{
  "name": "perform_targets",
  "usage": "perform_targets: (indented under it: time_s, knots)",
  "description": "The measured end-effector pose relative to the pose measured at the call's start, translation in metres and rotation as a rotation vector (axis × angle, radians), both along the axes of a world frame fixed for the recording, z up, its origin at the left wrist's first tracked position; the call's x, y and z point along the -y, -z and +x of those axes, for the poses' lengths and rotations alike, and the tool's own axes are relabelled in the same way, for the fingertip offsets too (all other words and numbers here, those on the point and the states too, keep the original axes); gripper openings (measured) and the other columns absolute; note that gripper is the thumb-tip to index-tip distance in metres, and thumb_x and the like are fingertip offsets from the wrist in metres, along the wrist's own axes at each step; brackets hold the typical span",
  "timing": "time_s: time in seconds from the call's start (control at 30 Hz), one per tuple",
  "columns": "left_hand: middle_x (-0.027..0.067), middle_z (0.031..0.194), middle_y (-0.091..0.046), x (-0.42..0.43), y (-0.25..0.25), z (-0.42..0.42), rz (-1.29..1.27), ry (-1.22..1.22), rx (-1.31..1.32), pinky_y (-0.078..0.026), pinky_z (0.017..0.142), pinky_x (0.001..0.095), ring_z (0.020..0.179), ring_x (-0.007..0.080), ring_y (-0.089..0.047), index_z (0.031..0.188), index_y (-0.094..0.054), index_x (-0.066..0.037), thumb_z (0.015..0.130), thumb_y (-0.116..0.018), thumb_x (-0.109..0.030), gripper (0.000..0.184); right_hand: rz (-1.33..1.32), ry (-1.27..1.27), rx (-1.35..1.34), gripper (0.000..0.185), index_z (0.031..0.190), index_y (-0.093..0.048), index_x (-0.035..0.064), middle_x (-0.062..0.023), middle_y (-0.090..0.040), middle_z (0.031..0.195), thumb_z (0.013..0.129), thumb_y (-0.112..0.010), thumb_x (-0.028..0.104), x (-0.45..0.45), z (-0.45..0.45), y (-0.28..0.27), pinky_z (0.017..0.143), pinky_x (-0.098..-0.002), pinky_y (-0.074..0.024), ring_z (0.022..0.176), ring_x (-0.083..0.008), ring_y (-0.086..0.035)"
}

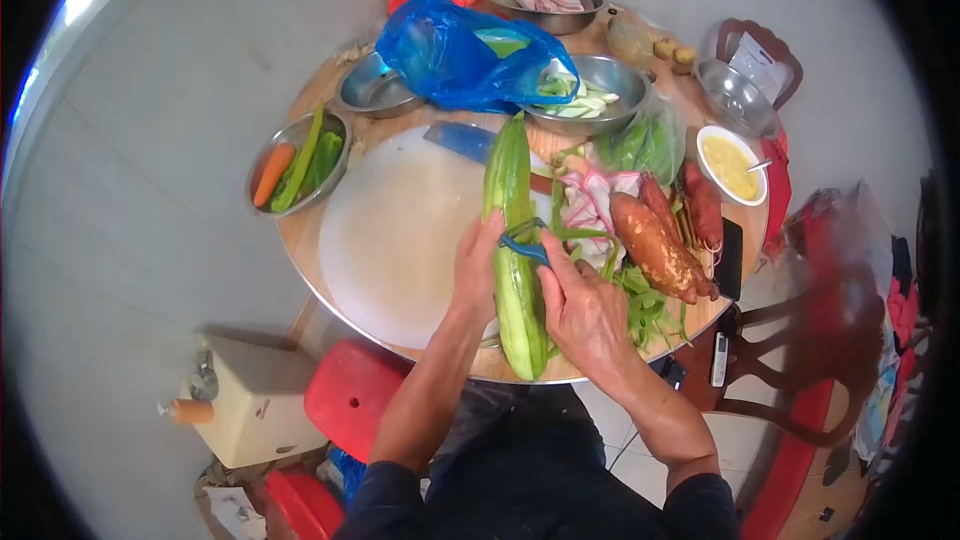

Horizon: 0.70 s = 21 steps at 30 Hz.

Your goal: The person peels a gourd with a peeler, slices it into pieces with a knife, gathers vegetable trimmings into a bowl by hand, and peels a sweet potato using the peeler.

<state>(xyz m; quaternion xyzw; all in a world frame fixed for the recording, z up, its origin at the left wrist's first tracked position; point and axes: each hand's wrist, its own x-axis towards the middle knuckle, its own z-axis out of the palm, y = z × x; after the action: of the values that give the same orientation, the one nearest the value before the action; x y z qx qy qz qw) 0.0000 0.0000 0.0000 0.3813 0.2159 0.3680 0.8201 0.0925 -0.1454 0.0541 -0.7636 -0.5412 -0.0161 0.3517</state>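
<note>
Far left on the counter [303, 240]: oval metal bowl [342, 162] holding a carrot and long green peppers. Next, a round white board [400, 230]; a broad knife blade [460, 141] lies at its far side, near a blue bag [445, 50].

Left hand [477, 260]: fingers curled in against the gourd's left side at mid-length, gripping it; their tips are hidden from me.

Gourd [520, 330]: held lengthwise between the two hands, above the board's right part, near end at the counter's edge. Near half paler, far half darker green.

Peeler [525, 243]: head across the gourd, level with the left thumb.

Right hand [588, 305]: fingers closed round the peeler's blue handle, just right of the gourd.

Further right: green peelings [650, 310], reddish sweet potatoes [655, 245], then a white bowl [740, 200] of yellow food with a spoon.
</note>
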Motion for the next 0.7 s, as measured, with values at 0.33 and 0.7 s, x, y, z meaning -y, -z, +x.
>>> perform_targets:
  time_s: [0.33,0.7]
  knots:
    - [0.0096,0.1,-0.07,-0.025,-0.018,-0.006,0.016,-0.138,-0.063,-0.058,0.07,0.0344,0.082,0.0182,-0.069,0.122,-0.064,-0.003,0.109,-0.06,-0.043,0.043,-0.146,-0.07,-0.051,0.042,0.144,-0.065,0.0073,-0.0267,-0.07,0.085,0.102,-0.068,0.016,0.046,-0.021,0.014,0.059,-0.052,-0.0536,0.066,-0.0446,-0.069]
    - [0.0099,0.098,-0.067,-0.067,-0.026,-0.002,-0.018,-0.038,-0.024,-0.057,0.076,0.0403,0.087,0.0218,-0.067,0.123,-0.063,-0.004,0.102,-0.066,-0.046,0.048,0.073,-0.027,-0.512,0.05,0.144,-0.061,0.001,-0.0254,-0.076,0.104,0.099,-0.075,0.019,0.049,0.011,0.009,0.078,-0.0427,-0.0604,0.089,-0.0401,-0.077]
